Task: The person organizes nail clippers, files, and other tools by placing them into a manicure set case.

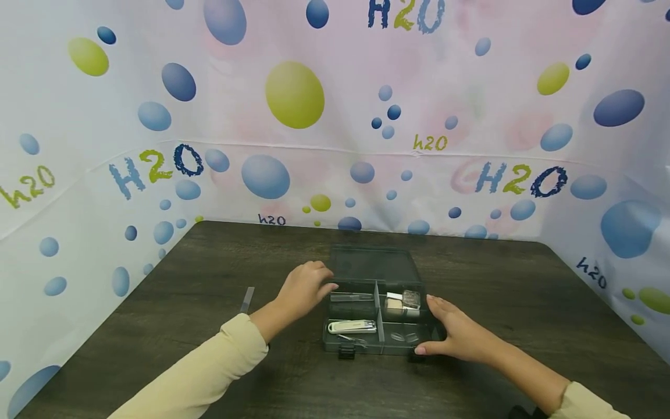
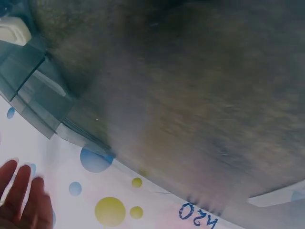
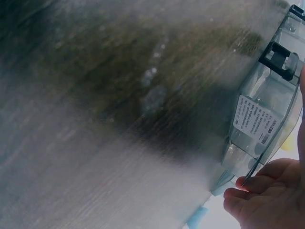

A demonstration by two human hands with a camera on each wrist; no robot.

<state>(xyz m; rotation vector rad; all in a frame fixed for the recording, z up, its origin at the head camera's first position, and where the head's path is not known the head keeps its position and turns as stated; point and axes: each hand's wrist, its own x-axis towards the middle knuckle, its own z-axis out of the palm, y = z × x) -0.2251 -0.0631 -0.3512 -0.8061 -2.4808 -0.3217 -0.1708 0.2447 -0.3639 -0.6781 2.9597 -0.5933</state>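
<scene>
A smoky clear plastic compartment box (image 1: 379,348) stands on the table with its lid (image 1: 373,265) raised at the back. My right hand (image 1: 460,331) holds the box's right end, thumb at the front corner and fingers along the side. Beside the left wall is my left hand (image 1: 306,288), fingers extended near the back left compartment and holding nothing. A nail clipper (image 1: 352,327) lies in the front left compartment with a thin metal piece. Small pale blocks (image 1: 402,304) fill the back right one; clear oval pieces (image 1: 405,337) lie in the front right. A slim bar (image 1: 352,297) lies at back left.
A thin flat strip (image 1: 248,299) lies on the dark wooden table (image 1: 471,267), partly behind the left forearm. The right wrist view shows a printed label (image 3: 255,118) and a black latch (image 3: 280,60) on the box. A patterned curtain (image 1: 445,192) surrounds the table's far sides.
</scene>
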